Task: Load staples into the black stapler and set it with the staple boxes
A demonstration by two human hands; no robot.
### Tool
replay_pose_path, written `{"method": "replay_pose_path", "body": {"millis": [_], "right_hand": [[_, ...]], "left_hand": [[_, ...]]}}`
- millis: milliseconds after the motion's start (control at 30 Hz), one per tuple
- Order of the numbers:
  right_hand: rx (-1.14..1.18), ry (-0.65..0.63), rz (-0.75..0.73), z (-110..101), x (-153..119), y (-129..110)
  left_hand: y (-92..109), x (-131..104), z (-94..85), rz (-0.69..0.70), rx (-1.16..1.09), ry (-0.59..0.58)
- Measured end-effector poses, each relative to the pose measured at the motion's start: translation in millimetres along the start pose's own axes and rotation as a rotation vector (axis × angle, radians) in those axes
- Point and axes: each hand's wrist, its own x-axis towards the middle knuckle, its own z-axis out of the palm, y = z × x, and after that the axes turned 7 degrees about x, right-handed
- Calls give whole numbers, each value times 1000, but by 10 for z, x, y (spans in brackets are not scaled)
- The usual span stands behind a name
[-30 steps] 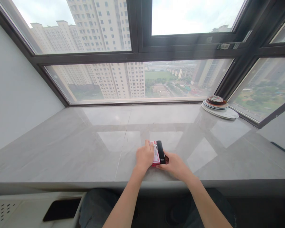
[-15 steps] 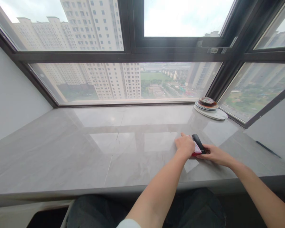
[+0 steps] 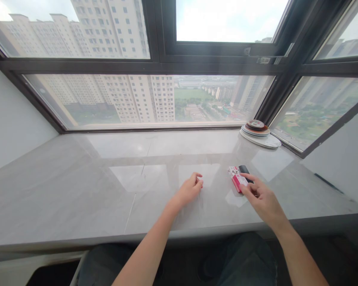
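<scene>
A small pink-and-white box (image 3: 236, 180) lies on the grey stone sill, right of the middle. Against its far right side is a black flat object (image 3: 244, 170), partly hidden by fingers; its kind is unclear. My right hand (image 3: 261, 198) reaches over the box's right end, with thumb and index finger closed on it. Off to the left, my left hand (image 3: 188, 190) hovers low over the sill, holding nothing visible. Its fingers are loosely bent and a little apart.
A stack of plates and round lids (image 3: 260, 134) stands in the far right corner by the window. A thin dark strip (image 3: 328, 182) lies along the right wall. The stone sill (image 3: 77, 190) ends at a front edge above my knees.
My left hand has come off the box and moved left. My right hand has shifted from the box's side to over its right end. The view has shifted slightly.
</scene>
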Motion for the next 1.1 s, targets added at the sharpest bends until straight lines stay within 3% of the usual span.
{"method": "replay_pose_path", "body": {"millis": [67,133,200,300,533,833,1100], "right_hand": [[42,-254,-93,494,-116,-224],[-25,-390,-198,995,-171,-372],[-205,-434,-256,1398,-193,-440],[-455,-386,-250,1737,-224,-451],[-583,-295,-215,1890,-300,-461],[-598,-246,-163,1977,-340,-500],[-680,-250,-161,1976,-365,-519]], "left_hand": [[-278,-405,-252,23,6,44],[-530,-784,-454,90,55,160],[-732,-1080,-569,106,244,262],[-893,-1280,-569,52,531,359],[-851,-1086,-394,-15,645,411],[-916,-1093,-393,-44,639,445],[-865,-1109,-382,-119,812,409]]}}
